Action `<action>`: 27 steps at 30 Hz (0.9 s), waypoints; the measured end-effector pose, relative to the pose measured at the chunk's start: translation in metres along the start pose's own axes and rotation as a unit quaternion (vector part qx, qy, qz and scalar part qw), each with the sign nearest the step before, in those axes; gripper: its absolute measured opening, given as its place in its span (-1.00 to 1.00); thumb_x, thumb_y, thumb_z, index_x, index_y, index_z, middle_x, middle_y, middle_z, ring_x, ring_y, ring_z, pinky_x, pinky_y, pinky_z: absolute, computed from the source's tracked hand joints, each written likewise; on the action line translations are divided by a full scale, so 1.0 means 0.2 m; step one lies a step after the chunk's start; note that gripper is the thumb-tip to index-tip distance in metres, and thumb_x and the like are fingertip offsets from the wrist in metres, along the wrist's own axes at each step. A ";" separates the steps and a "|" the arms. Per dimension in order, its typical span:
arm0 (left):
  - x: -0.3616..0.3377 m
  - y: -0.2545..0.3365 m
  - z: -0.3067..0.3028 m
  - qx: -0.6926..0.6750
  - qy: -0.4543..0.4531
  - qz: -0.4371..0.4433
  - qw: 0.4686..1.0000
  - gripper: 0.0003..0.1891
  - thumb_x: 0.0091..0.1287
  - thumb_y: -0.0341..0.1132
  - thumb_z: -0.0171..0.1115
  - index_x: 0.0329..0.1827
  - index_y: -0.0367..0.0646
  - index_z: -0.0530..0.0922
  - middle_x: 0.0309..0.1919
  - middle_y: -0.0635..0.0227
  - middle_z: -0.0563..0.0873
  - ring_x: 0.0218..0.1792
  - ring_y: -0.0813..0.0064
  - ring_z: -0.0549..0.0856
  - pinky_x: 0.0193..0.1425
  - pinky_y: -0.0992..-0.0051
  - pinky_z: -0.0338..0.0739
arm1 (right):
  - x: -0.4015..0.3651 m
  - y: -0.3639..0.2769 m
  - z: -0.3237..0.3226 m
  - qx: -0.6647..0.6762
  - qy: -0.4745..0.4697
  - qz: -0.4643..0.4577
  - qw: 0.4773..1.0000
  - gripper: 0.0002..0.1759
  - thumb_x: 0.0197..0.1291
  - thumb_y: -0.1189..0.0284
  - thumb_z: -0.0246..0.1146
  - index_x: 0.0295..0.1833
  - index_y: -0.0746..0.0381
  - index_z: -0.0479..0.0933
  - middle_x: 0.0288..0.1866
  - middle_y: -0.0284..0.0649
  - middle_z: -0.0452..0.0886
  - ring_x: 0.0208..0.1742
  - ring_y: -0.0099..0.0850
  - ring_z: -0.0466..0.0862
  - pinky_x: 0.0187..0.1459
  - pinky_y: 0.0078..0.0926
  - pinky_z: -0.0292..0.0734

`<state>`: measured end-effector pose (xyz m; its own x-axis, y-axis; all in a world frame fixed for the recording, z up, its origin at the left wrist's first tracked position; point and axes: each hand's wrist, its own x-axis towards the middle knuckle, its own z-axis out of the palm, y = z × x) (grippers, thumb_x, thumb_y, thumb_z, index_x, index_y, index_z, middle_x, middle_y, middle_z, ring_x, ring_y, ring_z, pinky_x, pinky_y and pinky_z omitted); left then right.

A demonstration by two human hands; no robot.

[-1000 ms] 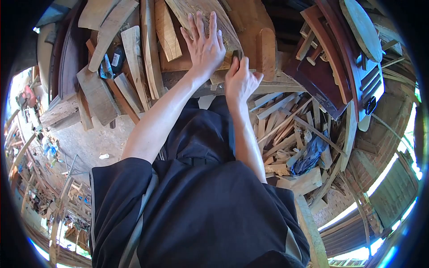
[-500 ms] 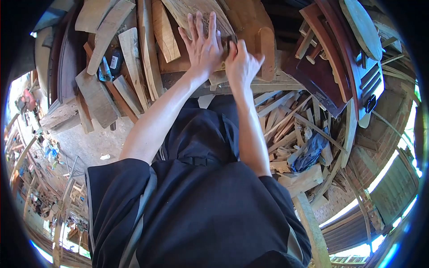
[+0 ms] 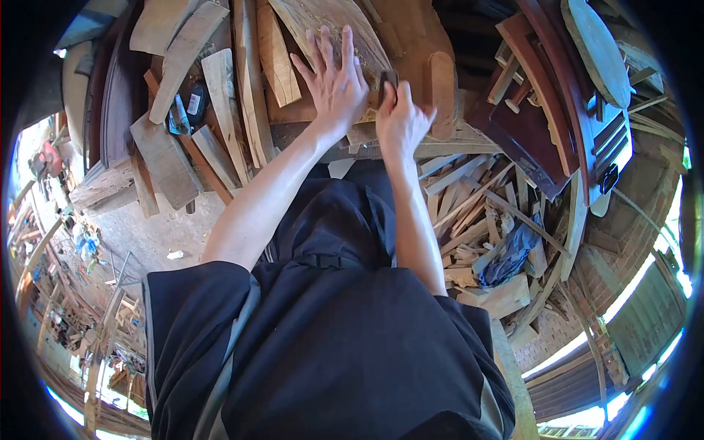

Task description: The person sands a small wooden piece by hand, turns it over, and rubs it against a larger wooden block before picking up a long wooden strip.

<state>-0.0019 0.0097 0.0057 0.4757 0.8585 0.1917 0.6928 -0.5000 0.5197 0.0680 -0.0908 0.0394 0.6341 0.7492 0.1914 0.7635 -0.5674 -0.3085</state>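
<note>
- My left hand (image 3: 339,95) lies palm down on the broad wooden board (image 3: 334,15), its fingers (image 3: 347,45) spread wide over the grain.
- My right hand (image 3: 400,125) is closed round a small dark block (image 3: 389,78), whose upper end pokes out above my grip at the board's right edge.
- The board lies on the table (image 3: 473,139), straight ahead of me, slanting up and to the left away from my hands.
- Just right of my right hand stands a brown piece with a rounded end (image 3: 441,95).
- To the left of the board, a pale wedge of wood (image 3: 279,62) lies near my left hand, and farther left I see a dark bottle (image 3: 196,103) among the offcuts.
- Below the table on my right, a heap of scrap wood (image 3: 469,209) surrounds some crumpled blue plastic (image 3: 513,253).
</note>
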 end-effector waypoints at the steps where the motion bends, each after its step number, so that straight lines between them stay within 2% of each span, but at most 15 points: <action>1: 0.01 0.00 0.00 0.007 0.009 -0.003 1.000 -0.34 0.55 -0.23 0.05 0.71 0.03 0.16 0.64 -0.08 0.19 0.69 -0.17 0.01 0.59 -0.43 -0.28 | -0.05 0.01 -0.02 -0.001 -0.004 0.004 1.000 -0.75 0.44 0.31 0.27 -0.34 0.09 0.46 -0.69 -0.19 0.56 -0.62 -0.17 0.57 -0.12 -0.22 0.30; 5: 0.01 -0.01 0.01 0.018 0.001 0.009 1.000 -0.34 0.55 -0.24 0.04 0.71 0.03 0.15 0.64 -0.08 0.19 0.69 -0.16 0.02 0.59 -0.43 -0.28 | -0.11 0.00 -0.07 -0.014 -0.010 -0.016 1.000 -0.78 0.43 0.32 0.27 -0.31 0.09 0.47 -0.69 -0.24 0.56 -0.62 -0.21 0.57 -0.11 -0.22 0.30; 7: 0.00 0.00 0.01 -0.001 -0.001 0.022 1.000 -0.35 0.56 -0.25 0.02 0.71 0.04 0.15 0.64 -0.08 0.20 0.69 -0.16 0.01 0.59 -0.43 -0.28 | 0.01 -0.02 -0.01 -0.014 0.008 -0.015 1.000 -0.78 0.43 0.32 0.28 -0.31 0.10 0.47 -0.69 -0.25 0.56 -0.63 -0.21 0.56 -0.10 -0.21 0.30; 9: -0.01 0.00 0.00 -0.005 -0.003 0.010 1.000 -0.35 0.56 -0.25 0.01 0.72 0.04 0.14 0.65 -0.08 0.18 0.69 -0.17 0.00 0.59 -0.44 -0.29 | 0.11 -0.05 0.04 0.003 0.013 -0.009 1.000 -0.74 0.46 0.26 0.24 -0.34 0.08 0.48 -0.67 -0.18 0.59 -0.62 -0.16 0.58 -0.10 -0.20 0.33; 11: 0.01 -0.01 0.01 -0.007 0.002 -0.014 1.000 -0.34 0.55 -0.24 0.03 0.72 0.05 0.14 0.66 -0.07 0.16 0.69 -0.18 -0.01 0.58 -0.45 -0.30 | 0.08 -0.03 0.01 0.005 0.018 -0.010 1.000 -0.72 0.47 0.27 0.23 -0.35 0.08 0.46 -0.67 -0.18 0.59 -0.60 -0.16 0.60 -0.11 -0.19 0.33; 13: 0.00 -0.01 0.00 0.003 0.004 -0.009 1.000 -0.33 0.55 -0.24 0.03 0.72 0.05 0.14 0.66 -0.07 0.14 0.69 -0.19 -0.02 0.58 -0.45 -0.31 | -0.07 -0.01 -0.05 -0.015 -0.001 -0.016 1.000 -0.76 0.45 0.34 0.24 -0.34 0.08 0.45 -0.68 -0.25 0.54 -0.64 -0.21 0.54 -0.11 -0.19 0.29; 15: 0.00 0.00 0.01 0.009 0.003 -0.006 1.000 -0.33 0.55 -0.24 0.03 0.72 0.05 0.13 0.67 -0.07 0.13 0.69 -0.19 -0.03 0.58 -0.46 -0.31 | -0.14 -0.01 -0.09 -0.005 0.021 -0.037 0.999 -0.74 0.46 0.35 0.24 -0.35 0.08 0.44 -0.69 -0.25 0.53 -0.64 -0.21 0.53 -0.13 -0.21 0.27; 17: 0.00 -0.01 0.01 -0.010 0.016 0.014 1.000 -0.32 0.54 -0.24 0.03 0.73 0.07 0.12 0.67 -0.07 0.12 0.69 -0.20 -0.04 0.57 -0.47 -0.33 | -0.16 -0.02 -0.10 -0.009 -0.028 -0.008 1.000 -0.74 0.45 0.34 0.25 -0.35 0.08 0.44 -0.68 -0.25 0.54 -0.64 -0.21 0.52 -0.15 -0.22 0.26; 21: 0.00 0.00 0.00 0.043 -0.003 0.025 0.999 -0.35 0.59 -0.20 0.00 0.72 -0.01 0.12 0.66 -0.08 0.14 0.69 -0.19 -0.02 0.62 -0.36 -0.29 | -0.08 -0.07 -0.07 -0.016 -0.026 0.034 0.999 -0.71 0.49 0.28 0.21 -0.35 0.10 0.47 -0.68 -0.14 0.60 -0.65 -0.13 0.55 -0.09 -0.21 0.34; 22: 0.01 -0.01 0.00 0.051 -0.017 0.011 0.999 -0.34 0.60 -0.20 -0.01 0.74 0.03 0.08 0.69 -0.03 0.07 0.71 -0.15 -0.09 0.62 -0.37 -0.32 | -0.03 -0.06 -0.03 -0.014 0.022 0.011 1.000 -0.72 0.50 0.27 0.19 -0.34 0.09 0.48 -0.69 -0.14 0.60 -0.64 -0.10 0.56 -0.07 -0.19 0.35; 23: 0.01 -0.01 0.00 0.059 -0.032 -0.002 0.998 -0.32 0.60 -0.21 -0.02 0.76 0.07 0.03 0.72 0.01 0.01 0.72 -0.12 -0.16 0.63 -0.37 -0.35 | 0.01 -0.06 0.00 -0.016 0.022 0.017 0.999 -0.72 0.50 0.27 0.19 -0.34 0.09 0.48 -0.69 -0.14 0.60 -0.64 -0.10 0.56 -0.07 -0.19 0.35; 25: 0.00 -0.01 -0.02 0.052 -0.029 0.009 0.998 -0.32 0.60 -0.23 -0.04 0.76 0.04 0.03 0.72 0.00 0.02 0.72 -0.11 -0.13 0.62 -0.38 -0.31 | 0.07 -0.05 0.04 -0.009 0.007 0.021 1.000 -0.71 0.50 0.24 0.19 -0.33 0.09 0.48 -0.69 -0.13 0.60 -0.63 -0.07 0.56 -0.03 -0.16 0.36; 27: 0.02 0.00 -0.03 0.050 -0.020 0.000 0.999 -0.32 0.59 -0.26 -0.05 0.75 -0.01 0.03 0.71 -0.01 0.02 0.72 -0.13 -0.12 0.61 -0.39 -0.31 | 0.01 -0.03 0.02 -0.018 0.031 0.007 0.999 -0.78 0.44 0.31 0.24 -0.30 0.10 0.48 -0.72 -0.18 0.55 -0.67 -0.14 0.54 -0.05 -0.16 0.36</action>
<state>-0.0030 0.0130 0.0120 0.4950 0.8545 0.1576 0.7428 -0.5102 0.4335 0.0640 -0.0842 0.0373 0.6499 0.7192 0.2458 0.7581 -0.5904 -0.2771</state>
